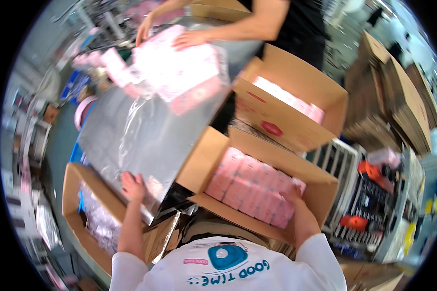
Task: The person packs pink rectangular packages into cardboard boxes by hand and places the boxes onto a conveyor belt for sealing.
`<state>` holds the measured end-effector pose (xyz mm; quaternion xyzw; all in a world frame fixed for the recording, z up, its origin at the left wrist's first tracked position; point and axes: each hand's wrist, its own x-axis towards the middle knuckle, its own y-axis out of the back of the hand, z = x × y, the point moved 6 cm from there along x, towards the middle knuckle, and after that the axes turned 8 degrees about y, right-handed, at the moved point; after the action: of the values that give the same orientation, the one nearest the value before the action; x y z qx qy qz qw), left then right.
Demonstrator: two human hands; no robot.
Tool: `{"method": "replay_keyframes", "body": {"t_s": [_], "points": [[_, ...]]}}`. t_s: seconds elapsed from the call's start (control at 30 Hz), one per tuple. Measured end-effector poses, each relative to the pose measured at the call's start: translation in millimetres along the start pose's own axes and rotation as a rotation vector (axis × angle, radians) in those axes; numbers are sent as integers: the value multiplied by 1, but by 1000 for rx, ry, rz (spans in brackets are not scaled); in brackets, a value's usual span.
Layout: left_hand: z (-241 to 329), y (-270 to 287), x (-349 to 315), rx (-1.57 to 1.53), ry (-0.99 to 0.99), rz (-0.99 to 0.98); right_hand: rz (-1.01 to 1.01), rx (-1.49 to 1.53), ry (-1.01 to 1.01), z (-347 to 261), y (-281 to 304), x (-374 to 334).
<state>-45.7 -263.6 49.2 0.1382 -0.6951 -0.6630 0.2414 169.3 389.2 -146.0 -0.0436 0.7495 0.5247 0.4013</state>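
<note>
My left hand [133, 186] is at the near end of the metal table [155, 131], fingers apart, holding nothing. A small scrap of clear plastic [155, 186] lies just right of it. My right hand [292, 194] reaches into an open cardboard carton [277, 155] at the right side. Its fingers close on a pink wrapped pack [299, 184] near the carton's right wall; the grip is partly hidden. Rows of similar pink packs [250, 186] fill most of the carton.
Across the table, another person's hands [192, 39] rest on a bright pile of pink packs [179, 68]. A second carton [296, 92] holds more packs. At left, a carton [75, 194] contains crumpled clear film. Flattened cartons [393, 92] and a tool rack [369, 199] stand right.
</note>
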Motion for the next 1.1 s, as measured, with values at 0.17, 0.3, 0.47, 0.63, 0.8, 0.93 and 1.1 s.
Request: {"method": "replay_keyframes", "body": {"t_s": [0.17, 0.3, 0.47, 0.63, 0.8, 0.93, 1.1], "points": [[-11, 21, -14, -79, 81, -50, -58, 234, 5, -15, 11, -22], [-7, 29, -16, -102, 104, -54, -121, 204, 61, 0, 1, -4], [-2, 33, -17, -138, 111, -73, -159, 203, 9, 9, -1, 3], [-3, 34, -16, -152, 112, -77, -186, 169, -10, 8, 2, 4], [-11, 29, -13, -275, 104, -152, -210, 162, -19, -1, 3, 2], [6, -2, 7, -368, 42, -168, -68, 212, 11, 36, 5, 16], [-3, 50, 105, -443, 151, -406, -31, 112, 328, -73, 69, 20]]}}
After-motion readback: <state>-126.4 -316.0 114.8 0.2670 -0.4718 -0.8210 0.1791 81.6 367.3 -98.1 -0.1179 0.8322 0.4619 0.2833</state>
